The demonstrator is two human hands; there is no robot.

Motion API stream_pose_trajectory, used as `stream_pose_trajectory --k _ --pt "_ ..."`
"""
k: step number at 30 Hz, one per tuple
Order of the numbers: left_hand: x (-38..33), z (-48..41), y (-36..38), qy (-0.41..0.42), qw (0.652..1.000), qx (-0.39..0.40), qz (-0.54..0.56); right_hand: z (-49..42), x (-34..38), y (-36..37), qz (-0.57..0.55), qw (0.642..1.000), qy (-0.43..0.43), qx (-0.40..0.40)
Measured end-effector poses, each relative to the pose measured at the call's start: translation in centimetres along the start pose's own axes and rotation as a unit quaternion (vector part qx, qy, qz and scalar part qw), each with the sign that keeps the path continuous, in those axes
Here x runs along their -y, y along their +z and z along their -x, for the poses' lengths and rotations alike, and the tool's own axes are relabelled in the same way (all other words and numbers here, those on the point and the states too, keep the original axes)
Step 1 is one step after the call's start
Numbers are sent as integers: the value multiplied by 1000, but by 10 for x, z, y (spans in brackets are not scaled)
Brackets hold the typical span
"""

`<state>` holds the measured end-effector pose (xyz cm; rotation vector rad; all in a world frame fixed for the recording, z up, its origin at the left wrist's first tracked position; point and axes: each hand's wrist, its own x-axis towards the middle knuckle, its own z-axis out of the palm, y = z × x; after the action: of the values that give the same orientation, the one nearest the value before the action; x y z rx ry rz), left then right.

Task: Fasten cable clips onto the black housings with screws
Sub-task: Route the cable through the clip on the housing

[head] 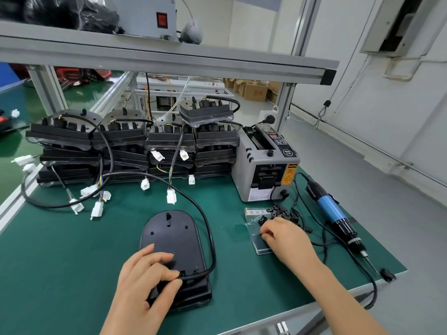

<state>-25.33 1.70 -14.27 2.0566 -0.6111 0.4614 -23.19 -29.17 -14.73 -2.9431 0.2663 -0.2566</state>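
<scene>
A black housing [173, 234] lies flat on the green mat in front of me, its black cable [208, 228] looping off its right side. My left hand [145, 284] rests on the near end of the housing, fingers pinching the cable where it enters. My right hand [285, 238] lies palm down on a clear plastic bag [254, 234], fingertips curled at a heap of small black cable clips [281, 213]. I cannot tell whether a clip is between its fingers. The blue electric screwdriver [335, 216] lies on the mat to the right, untouched.
Stacks of black housings [125, 146] with dangling white connectors fill the back of the bench. A grey tape dispenser [264, 163] stands back right. The mat's right edge [401, 267] is close to the screwdriver tip. An aluminium shelf [169, 59] hangs overhead.
</scene>
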Motion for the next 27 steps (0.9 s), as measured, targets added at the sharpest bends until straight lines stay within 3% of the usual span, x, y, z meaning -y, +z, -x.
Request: stream_pose_trajectory --k 4,8,15,19,27 --pt "2 0 1 15 1000 -4 -4 5 -10 -7 -94 993 59 -37" --pt "3 0 2 13 1000 -8 3 -4 -31 -18 -5 989 126 -77" --pt "5 0 2 20 1000 -14 3 -19 -26 -13 53 989 137 -23" --pt "6 0 2 23 1000 -14 5 -21 -21 -12 32 992 118 0" --pt "5 -3 2 28 999 -20 3 -26 -7 -14 45 989 139 -34"
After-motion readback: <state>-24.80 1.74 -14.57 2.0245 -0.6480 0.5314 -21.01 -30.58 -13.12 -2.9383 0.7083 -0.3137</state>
